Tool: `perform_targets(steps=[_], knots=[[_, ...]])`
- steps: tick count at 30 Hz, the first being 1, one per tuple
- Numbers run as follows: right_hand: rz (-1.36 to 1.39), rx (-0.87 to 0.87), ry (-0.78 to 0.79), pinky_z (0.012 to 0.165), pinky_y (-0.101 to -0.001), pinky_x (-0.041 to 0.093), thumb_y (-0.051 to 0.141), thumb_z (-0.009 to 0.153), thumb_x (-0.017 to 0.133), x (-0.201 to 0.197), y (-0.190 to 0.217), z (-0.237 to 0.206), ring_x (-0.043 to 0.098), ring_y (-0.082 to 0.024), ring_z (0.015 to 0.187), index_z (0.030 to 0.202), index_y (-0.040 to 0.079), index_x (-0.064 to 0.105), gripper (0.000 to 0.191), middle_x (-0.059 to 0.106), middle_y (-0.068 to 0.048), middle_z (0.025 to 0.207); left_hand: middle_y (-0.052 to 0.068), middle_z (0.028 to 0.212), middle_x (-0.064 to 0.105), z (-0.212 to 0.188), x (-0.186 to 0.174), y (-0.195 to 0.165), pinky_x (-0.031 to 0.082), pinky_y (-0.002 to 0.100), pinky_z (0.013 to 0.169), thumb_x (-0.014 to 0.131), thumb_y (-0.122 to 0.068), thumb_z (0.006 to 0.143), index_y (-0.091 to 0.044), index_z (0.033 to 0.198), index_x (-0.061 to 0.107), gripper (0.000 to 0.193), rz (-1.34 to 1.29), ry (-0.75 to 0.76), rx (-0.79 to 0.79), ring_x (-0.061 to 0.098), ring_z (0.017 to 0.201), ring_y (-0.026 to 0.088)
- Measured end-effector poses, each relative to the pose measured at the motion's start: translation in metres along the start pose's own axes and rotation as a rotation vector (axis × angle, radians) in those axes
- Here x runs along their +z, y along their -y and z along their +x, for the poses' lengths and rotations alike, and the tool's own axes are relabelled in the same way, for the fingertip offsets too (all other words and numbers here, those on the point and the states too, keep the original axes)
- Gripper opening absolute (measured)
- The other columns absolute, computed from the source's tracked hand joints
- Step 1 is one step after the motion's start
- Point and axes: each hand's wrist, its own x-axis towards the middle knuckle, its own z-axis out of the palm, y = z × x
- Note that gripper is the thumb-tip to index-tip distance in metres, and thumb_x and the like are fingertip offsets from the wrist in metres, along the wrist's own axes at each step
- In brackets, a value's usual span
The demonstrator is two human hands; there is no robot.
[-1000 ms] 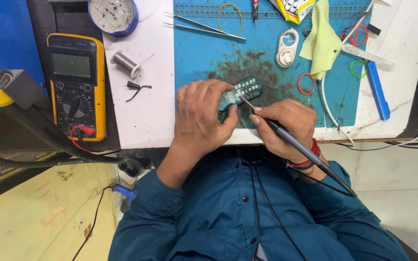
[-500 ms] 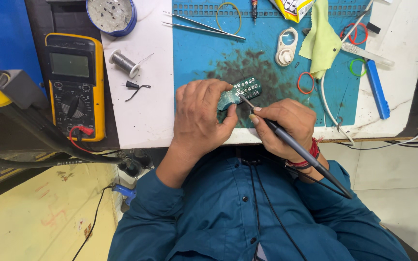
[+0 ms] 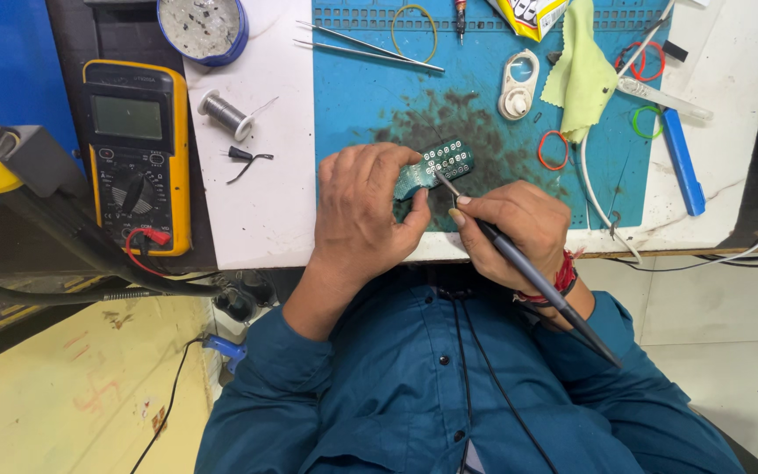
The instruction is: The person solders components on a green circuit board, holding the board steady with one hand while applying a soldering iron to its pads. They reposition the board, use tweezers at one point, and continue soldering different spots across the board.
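My left hand [image 3: 363, 212] grips a small green circuit board [image 3: 439, 163] and pins it to the blue work mat [image 3: 370, 96] near the bench's front edge. My right hand [image 3: 512, 230] holds a slim dark soldering iron [image 3: 519, 263] like a pen. Its metal tip rests on the board's rows of pale pads. The iron's handle and cable run back over my right wrist, which wears a red thread band.
A yellow multimeter [image 3: 138, 154] lies at the left with a solder spool [image 3: 225, 114] beside it. Tweezers [image 3: 366, 44], a yellow cloth [image 3: 582, 75], coloured rubber bands [image 3: 554, 149], a blue tool [image 3: 682, 162] and a round tin [image 3: 202, 26] lie behind the hands.
The soldering iron's tip has shifted slightly on the board. Both hands stay in nearly the same place.
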Motion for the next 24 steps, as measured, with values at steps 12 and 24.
perform_targets(steps=[12, 24], knots=[[-0.010, -0.026, 0.006, 0.065, -0.0356, 0.053, -0.001, 0.082, 0.085, 0.0016, -0.0004, -0.0006, 0.069, -0.027, 0.075, 0.098, 0.003, 0.071, 0.021, 0.070, -0.010, 0.085, 0.005, 0.113, 0.066, -0.0007, 0.0008, 0.0004, 0.040, 0.043, 0.100, 0.077, -0.018, 0.082, -0.010, 0.117, 0.062, 0.039, -0.003, -0.001, -0.009, 0.060, 0.109, 0.027], [-0.011, 0.072, -0.085, 0.066, -0.0362, 0.051, 0.003, 0.088, 0.083, -0.0003, 0.0044, 0.0028, 0.068, -0.029, 0.073, 0.103, 0.002, 0.070, 0.020, 0.070, -0.014, 0.086, 0.006, 0.113, 0.067, 0.0032, -0.0023, -0.0010, 0.040, 0.043, 0.100, 0.077, -0.019, 0.081, -0.010, 0.115, 0.063, 0.038, -0.005, -0.021, -0.014, 0.060, 0.109, 0.028]])
